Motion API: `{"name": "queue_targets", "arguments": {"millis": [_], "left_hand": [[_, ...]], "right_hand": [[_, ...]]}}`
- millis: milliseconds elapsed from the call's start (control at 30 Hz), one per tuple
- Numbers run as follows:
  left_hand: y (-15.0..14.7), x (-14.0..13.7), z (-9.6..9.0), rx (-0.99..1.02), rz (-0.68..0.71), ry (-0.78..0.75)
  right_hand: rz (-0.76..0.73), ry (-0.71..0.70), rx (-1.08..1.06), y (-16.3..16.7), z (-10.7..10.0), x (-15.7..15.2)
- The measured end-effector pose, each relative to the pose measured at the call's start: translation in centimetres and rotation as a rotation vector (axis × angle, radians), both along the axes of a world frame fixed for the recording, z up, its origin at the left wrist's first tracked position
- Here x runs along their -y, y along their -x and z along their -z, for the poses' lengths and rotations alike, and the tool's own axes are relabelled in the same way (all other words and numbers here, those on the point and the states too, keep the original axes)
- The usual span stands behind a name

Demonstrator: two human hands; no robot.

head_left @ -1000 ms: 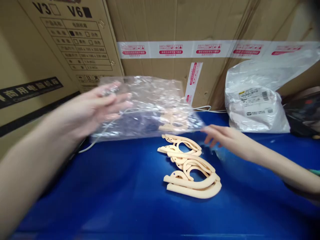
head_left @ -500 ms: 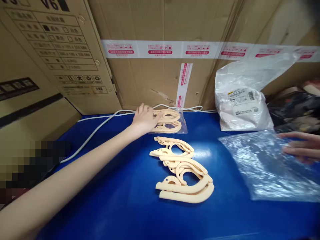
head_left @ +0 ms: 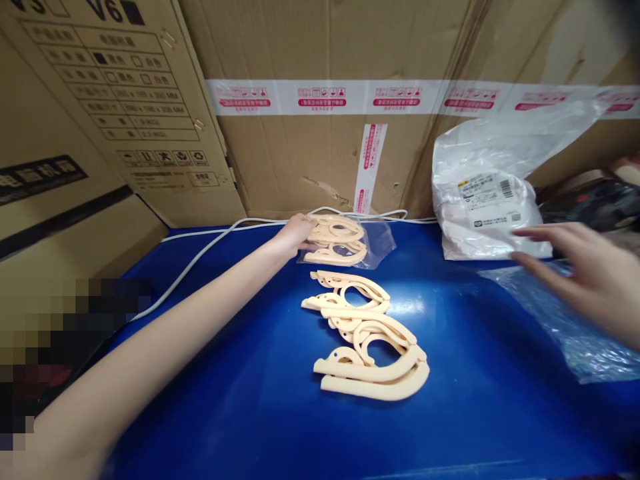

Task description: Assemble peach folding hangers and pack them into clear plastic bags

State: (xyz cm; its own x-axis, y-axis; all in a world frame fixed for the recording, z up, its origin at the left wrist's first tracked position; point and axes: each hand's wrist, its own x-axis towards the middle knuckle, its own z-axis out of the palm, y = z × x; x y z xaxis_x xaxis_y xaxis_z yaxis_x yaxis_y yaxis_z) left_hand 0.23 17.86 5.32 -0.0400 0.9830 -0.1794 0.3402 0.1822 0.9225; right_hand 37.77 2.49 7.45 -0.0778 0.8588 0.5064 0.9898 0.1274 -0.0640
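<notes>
Loose curved, cream plastic folding hangers on a glossy blue surface.
Right hand: fingers spread, empty, hovered over a crinkled clear plastic bag. Farther back, left hand: partly curled, touched the left end of clear-bagged cream hangers; whether it gripped could not be told.

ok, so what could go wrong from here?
1. The left grip is at the left end of the clear packet; the pale cord runs close behind and could snag.
2. The loose cream pieces overlap just in front of the packet; dragging it forward might knock them.
3. The clear bag looks thin below the open right grip; a brush may shift it.
</notes>
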Motion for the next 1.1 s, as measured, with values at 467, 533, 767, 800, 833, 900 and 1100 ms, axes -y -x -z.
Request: {"name": "queue_targets", "arguments": {"millis": [467,533,767,800,833,900,1100], "left_hand": [[2.4,8.6,-2.0,0.621,-0.08,-0.084],[2.6,10.9,-2.1,0.667,-0.026,-0.059],[2.9,15.1,-1.5,0.631,0.045,0.051],[3.0,15.3,-1.5,0.617,0.045,0.059],[3.2,15.4,-1.4,0.605,0.028,0.067],[3.4,15.5,-1.4,0.594,-0.023,0.078],[3.7,15.1,-2.1,0.579,-0.094,0.093]], "right_hand": [[-0.459,0.53,-0.65,14.4,-1.2,-7.6],[-0.477,0.76,-0.871,14.7,-1.2,-6.9],[-0.532,1.061,-1.321,17.0,-1.2,-3.0],[-0.531,1.088,-1.343,17.1,-1.1,-2.8],[-0.527,1.11,-1.36,17.1,-0.9,-2.7],[-0.505,1.127,-1.38,17.2,-0.6,-2.6],[-0.451,1.101,-1.238,17.9,-0.4,-2.7]]}}
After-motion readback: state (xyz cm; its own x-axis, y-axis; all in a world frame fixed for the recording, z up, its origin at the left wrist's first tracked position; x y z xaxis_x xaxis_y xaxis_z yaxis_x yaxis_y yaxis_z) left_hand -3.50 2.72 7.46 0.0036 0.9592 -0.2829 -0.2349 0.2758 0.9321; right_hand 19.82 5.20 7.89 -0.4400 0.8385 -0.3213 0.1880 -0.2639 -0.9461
